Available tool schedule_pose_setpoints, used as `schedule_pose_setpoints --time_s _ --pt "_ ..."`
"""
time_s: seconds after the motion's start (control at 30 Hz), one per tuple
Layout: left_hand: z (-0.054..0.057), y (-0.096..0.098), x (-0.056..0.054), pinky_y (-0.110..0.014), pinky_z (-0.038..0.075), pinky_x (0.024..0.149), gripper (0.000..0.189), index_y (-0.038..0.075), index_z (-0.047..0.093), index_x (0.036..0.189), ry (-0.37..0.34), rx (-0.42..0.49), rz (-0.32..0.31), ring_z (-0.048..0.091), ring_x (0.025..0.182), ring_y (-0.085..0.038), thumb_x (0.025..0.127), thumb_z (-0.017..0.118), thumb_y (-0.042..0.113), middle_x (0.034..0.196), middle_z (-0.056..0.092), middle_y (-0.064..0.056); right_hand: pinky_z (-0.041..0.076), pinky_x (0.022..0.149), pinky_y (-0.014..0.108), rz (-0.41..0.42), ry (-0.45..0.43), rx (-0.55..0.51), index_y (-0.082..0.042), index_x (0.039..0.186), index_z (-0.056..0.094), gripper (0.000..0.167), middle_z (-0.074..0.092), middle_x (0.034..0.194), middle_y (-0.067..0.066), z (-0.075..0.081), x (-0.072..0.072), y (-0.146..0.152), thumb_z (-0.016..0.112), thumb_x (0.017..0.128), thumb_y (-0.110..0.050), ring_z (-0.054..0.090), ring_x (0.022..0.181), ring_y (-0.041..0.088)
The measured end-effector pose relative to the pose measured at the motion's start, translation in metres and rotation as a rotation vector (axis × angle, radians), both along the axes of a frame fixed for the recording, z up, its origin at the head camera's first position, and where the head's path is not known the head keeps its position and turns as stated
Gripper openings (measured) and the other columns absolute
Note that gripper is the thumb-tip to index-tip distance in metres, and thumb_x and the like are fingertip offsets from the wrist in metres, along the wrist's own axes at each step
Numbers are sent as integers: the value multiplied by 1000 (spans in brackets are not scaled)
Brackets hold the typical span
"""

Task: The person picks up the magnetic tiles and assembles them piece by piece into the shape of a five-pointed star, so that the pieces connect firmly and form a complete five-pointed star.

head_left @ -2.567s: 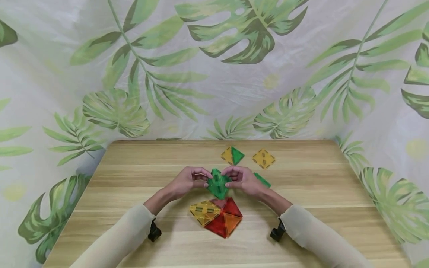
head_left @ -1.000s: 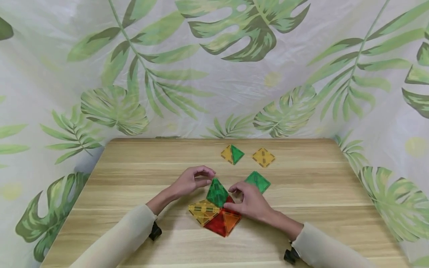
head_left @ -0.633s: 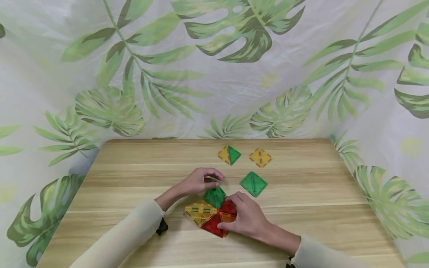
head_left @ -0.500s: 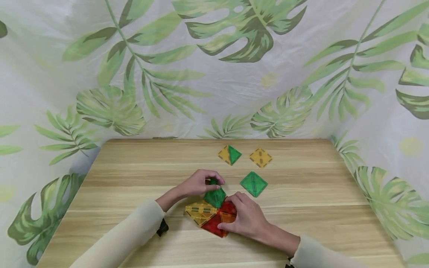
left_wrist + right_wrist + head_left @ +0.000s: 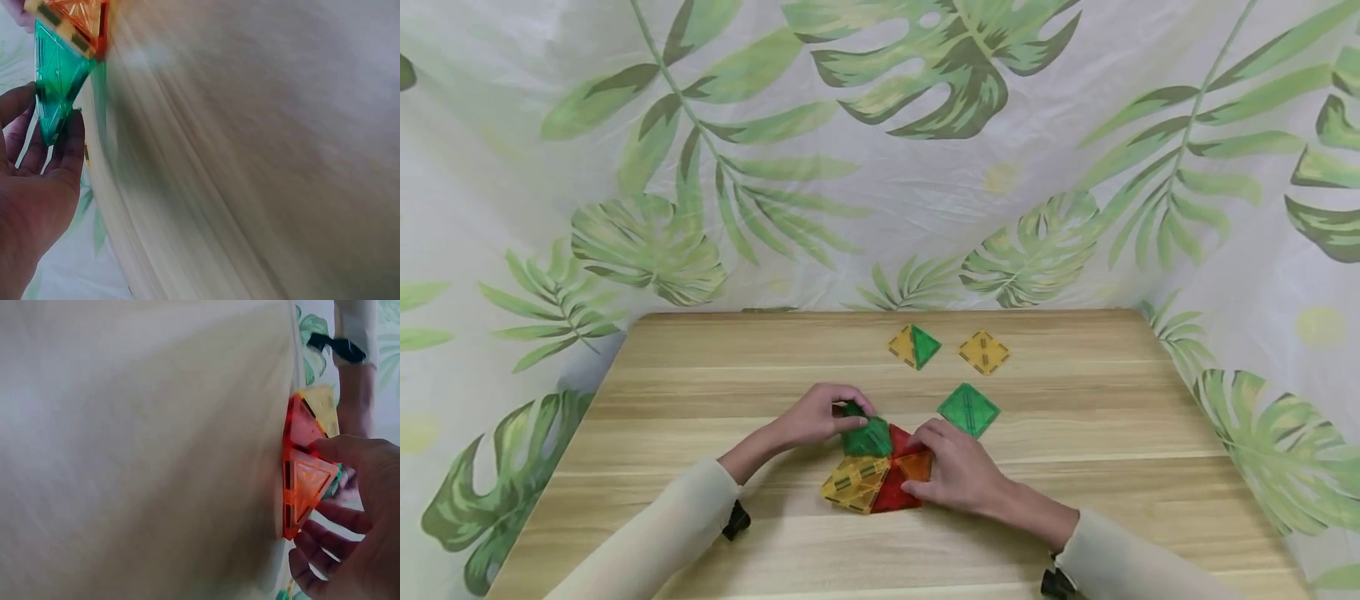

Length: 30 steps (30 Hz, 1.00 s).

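Observation:
A joined cluster of see-through magnetic tiles sits near the middle of the table in the head view. Its green tiles rise at the back left, the yellow tiles lie front left, and red tiles with an orange tile make the right side. My left hand pinches the green tiles between thumb and fingers; the left wrist view shows this green piece too. My right hand grips the red and orange side, its thumb on a red tile in the right wrist view.
Behind the right hand lies a green diamond of tiles. Farther back are a yellow-and-green diamond and a yellow diamond. A leaf-patterned cloth hangs behind the wooden table.
Both hands earlier held the green piece above the cluster; it now joins the cluster. My right hand moved to the red side, and the cluster has turned counterclockwise. The separate green diamond dropped flat.

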<state>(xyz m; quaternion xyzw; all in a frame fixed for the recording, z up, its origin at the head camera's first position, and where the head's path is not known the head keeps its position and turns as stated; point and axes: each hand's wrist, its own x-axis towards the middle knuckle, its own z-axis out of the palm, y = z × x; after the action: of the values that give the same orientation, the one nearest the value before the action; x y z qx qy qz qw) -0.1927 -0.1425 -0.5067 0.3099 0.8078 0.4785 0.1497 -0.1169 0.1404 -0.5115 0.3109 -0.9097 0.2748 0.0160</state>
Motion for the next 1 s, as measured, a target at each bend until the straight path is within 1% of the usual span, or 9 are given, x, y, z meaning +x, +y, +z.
schedule_pose_setpoints --time_s 0.13,0.27,0.37,0.47,0.6,0.73,0.8,0.9,1.0 --pt "0 -14 5 -34 59 94 8 9 78 105 5 -13 14 70 106 -20 97 76 7 108 77 -4 56 99 39 87 -91 -23 -15 116 74 41 70 118 -2 6 -16 4 92 82 -30 64 112 15" --pt "3 -24 10 -39 60 95 9 11 78 104 4 -39 11 70 106 -18 96 77 7 108 77 0 53 106 43 215 -173 -38 -11 123 73 41 70 125 1 9 -36 7 89 87 -24 63 120 20" --pt "7 -29 14 -42 61 93 9 12 78 103 18 -56 -2 71 104 -19 96 79 8 106 76 1 52 109 43 295 -200 -23 -9 127 72 43 70 131 4 10 -51 7 87 89 -21 63 124 22" --pt "10 -31 17 -40 62 90 8 11 78 102 20 -57 -24 72 100 -19 95 80 8 104 75 0 50 112 42 348 -225 -7 -8 130 72 44 69 135 6 11 -63 7 86 90 -18 63 128 23" --pt "12 -32 19 -35 63 87 9 7 78 104 10 -56 -54 73 97 -21 94 80 7 105 75 -5 47 115 43 379 -282 -6 -9 132 72 44 68 139 6 13 -74 7 85 90 -14 61 132 23" --pt "14 -34 21 -34 62 85 11 7 78 105 8 -65 -63 72 95 -20 94 81 8 105 75 -5 45 117 43 396 -326 -19 -11 132 72 43 67 140 4 12 -79 6 84 91 -13 59 134 22" --pt "15 -34 20 -34 62 85 12 8 77 106 10 -75 -68 72 95 -19 95 81 10 105 75 -4 45 117 43 407 -330 -27 -11 132 72 42 67 140 5 11 -80 5 83 91 -13 59 135 22" --pt "17 -35 17 -35 61 87 12 7 77 107 11 -93 -76 71 95 -17 97 79 13 104 75 -2 46 116 42 420 -318 -53 -10 131 72 40 68 139 5 9 -83 6 83 93 -16 60 133 22" --pt "19 -33 8 -37 60 90 14 5 76 110 13 -90 -59 71 99 -18 99 76 13 106 76 -5 50 111 41 394 -289 -91 -8 130 72 40 70 134 5 8 -88 7 83 93 -20 62 128 21"
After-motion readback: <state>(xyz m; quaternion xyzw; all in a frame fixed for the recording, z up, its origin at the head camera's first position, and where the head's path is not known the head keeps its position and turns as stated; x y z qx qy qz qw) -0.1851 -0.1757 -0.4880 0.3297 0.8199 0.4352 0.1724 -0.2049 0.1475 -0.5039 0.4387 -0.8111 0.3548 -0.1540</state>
